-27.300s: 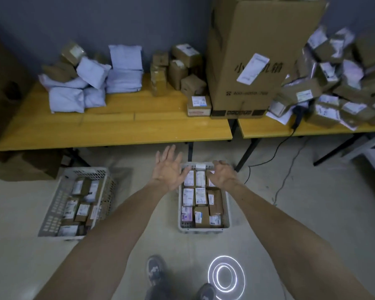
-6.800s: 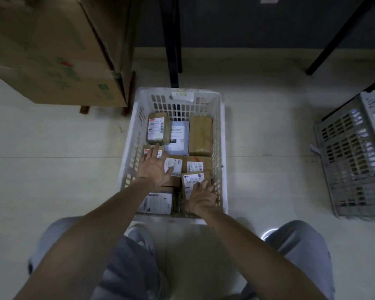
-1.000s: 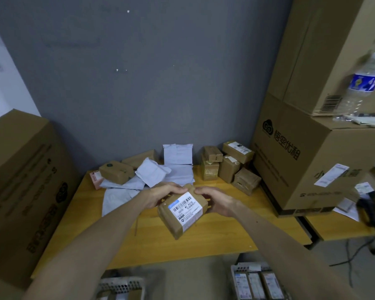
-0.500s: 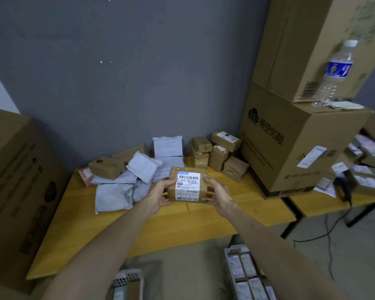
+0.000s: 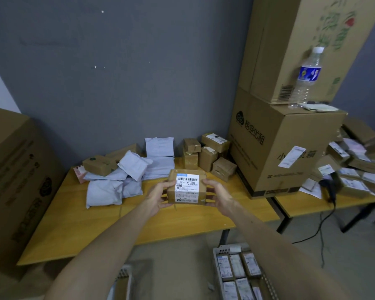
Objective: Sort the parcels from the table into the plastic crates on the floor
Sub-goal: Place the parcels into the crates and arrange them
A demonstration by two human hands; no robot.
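Note:
I hold a small brown cardboard parcel (image 5: 186, 187) with a white barcode label facing me, above the yellow table (image 5: 78, 224). My left hand (image 5: 159, 197) grips its left side and my right hand (image 5: 219, 196) grips its right side. White mailer bags (image 5: 108, 187) and several small brown boxes (image 5: 206, 155) lie at the back of the table. On the floor below, a white plastic crate (image 5: 239, 276) holds rows of labelled parcels, and the corner of a second crate (image 5: 122, 278) shows at the bottom edge.
Two large stacked cardboard boxes (image 5: 275, 146) stand on the table's right end, with a water bottle (image 5: 307, 79) on the lower one. A second table at right carries a heap of parcels (image 5: 353, 169) and a scanner with a cable. A big box (image 5: 15, 185) stands at left.
Both hands have turned the parcel from tilted to label facing me and kept it above the table. My view has shifted slightly; the hands keep the same hold.

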